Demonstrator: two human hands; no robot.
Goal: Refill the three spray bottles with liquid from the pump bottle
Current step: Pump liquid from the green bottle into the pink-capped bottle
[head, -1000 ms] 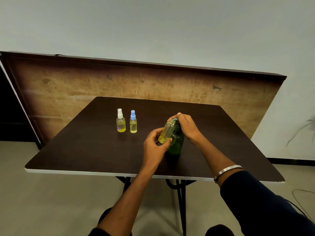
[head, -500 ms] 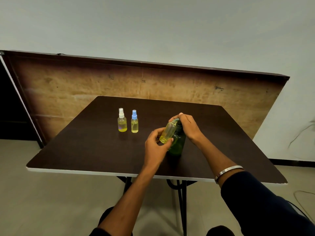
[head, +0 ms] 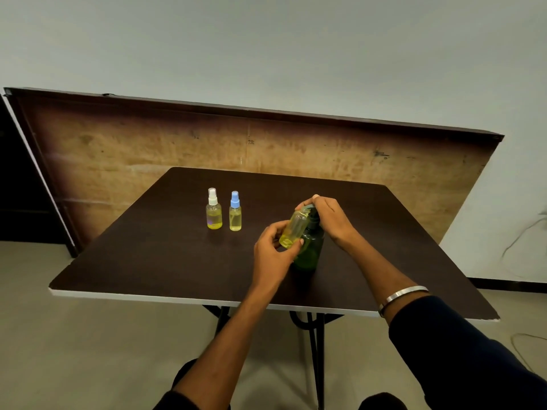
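Note:
A dark green pump bottle (head: 310,250) stands near the middle of the dark table (head: 165,261). My right hand (head: 330,220) lies over its pump head, fingers curled round it. My left hand (head: 273,250) pinches a small uncapped clear bottle (head: 293,229) with yellow liquid in its bottom, tilted with its mouth up against the pump spout. Two capped spray bottles stand further left: one with a white cap (head: 213,213) and one with a blue cap (head: 235,212), both holding yellow liquid.
A large wooden board (head: 148,149) leans against the wall behind the table. The table's white front edge (head: 148,298) is close to me, with black metal legs (head: 315,350) below. A cable (head: 521,241) hangs at the right wall.
Both hands and the bottles keep almost the same pose; only the view shifts a little.

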